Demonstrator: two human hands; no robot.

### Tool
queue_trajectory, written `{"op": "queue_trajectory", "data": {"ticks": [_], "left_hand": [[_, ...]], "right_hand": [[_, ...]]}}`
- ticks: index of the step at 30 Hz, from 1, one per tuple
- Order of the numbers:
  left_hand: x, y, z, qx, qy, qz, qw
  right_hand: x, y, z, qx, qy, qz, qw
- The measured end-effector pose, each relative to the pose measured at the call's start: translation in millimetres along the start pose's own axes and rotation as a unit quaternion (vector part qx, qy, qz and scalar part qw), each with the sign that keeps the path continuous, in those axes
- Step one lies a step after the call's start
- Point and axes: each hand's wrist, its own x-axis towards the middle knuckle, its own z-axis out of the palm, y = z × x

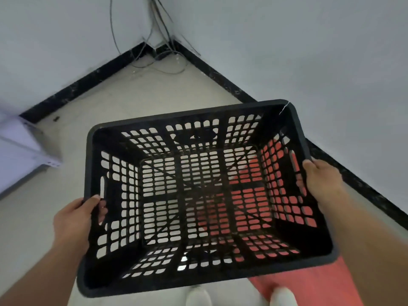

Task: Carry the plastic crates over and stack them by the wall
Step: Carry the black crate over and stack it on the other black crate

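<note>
Now both hands grip the black crate (pixel 205 195) by its side rims above bare floor (pixel 159 93) near the corner.

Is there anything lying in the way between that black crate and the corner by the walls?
Mostly no. The black crate, held by the left hand and right hand, faces bare floor. Only thin loose cables lie in the corner itself.

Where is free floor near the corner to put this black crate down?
Bare floor lies between the two black baseboards, ahead of the crate. Loose cables crowd the corner itself; a pale metal frame borders the left.
</note>
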Motion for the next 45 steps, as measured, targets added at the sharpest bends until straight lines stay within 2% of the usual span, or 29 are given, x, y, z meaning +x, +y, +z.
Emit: {"op": "queue_trajectory", "data": {"ticks": [6, 12, 19, 24, 26, 32, 35, 37, 41, 45], "left_hand": [[42.9, 10.2, -24.2, -0.069, 0.068, -0.021, 0.995], [100.5, 9.1, -10.1, -0.113, 0.141, -0.054, 0.982], [164.7, 0.0, 19.7, -0.135, 0.177, -0.105, 0.969], [194.9, 1.0, 32.8, -0.132, 0.218, -0.1, 0.962], [205.0, -1.4, 36.1, -0.139, 0.217, -0.105, 0.96], [227.0, -27.7, 39.1, -0.151, 0.215, -0.124, 0.957], [242.8, -51.4, 31.0, -0.168, 0.197, -0.165, 0.952], [242.5, -52.5, 30.0, -0.144, 0.184, -0.172, 0.957], [220.4, -30.1, 39.7, -0.048, 0.19, -0.128, 0.972], [213.6, -25.2, 46.8, -0.069, 0.222, -0.141, 0.962]], "right_hand": [[40.6, -63.6, 77.4, -0.054, -0.045, -0.072, 0.995], [106.0, -130.5, 162.6, -0.082, -0.12, -0.152, 0.978], [163.0, -179.6, 253.7, -0.092, -0.159, -0.151, 0.971], [189.2, -198.3, 299.4, -0.123, -0.19, -0.174, 0.958], [194.6, -202.0, 313.2, -0.154, -0.195, -0.201, 0.948], [206.9, -203.5, 346.3, -0.153, -0.193, -0.206, 0.947], [209.9, -204.8, 352.8, -0.149, -0.197, -0.218, 0.944], [207.4, -206.0, 350.6, -0.162, -0.203, -0.222, 0.94], [204.7, -204.6, 335.6, -0.231, -0.202, -0.249, 0.918], [204.2, -197.7, 329.5, -0.216, -0.195, -0.231, 0.928]]}}
